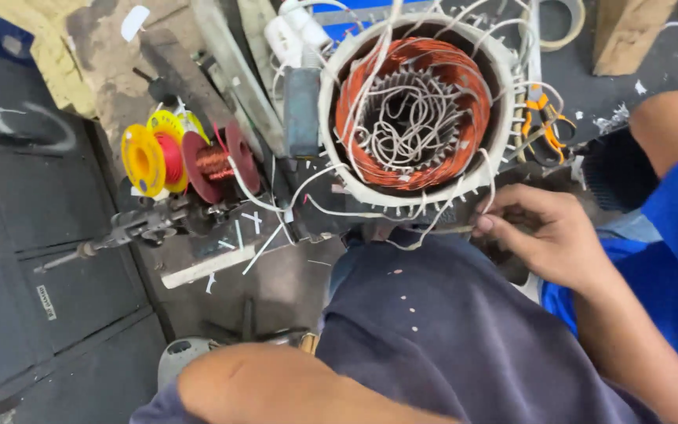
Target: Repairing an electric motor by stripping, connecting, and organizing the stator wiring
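Head view, looking down: right hand (547, 235) pinched closed on a thin white wire (441, 228) at the near rim of a motor stator (413, 118). Inside the round white housing, copper windings ringing a tangle of white leads. Left hand out of sight, only a forearm (276, 389) low in frame. Yellow and red spools (186, 157) left of the stator; orange-handled cutters (543, 122) right.

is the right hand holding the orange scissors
No, the right hand pinches a thin wire at the stator's lower edge; the orange scissors lie apart, untouched.
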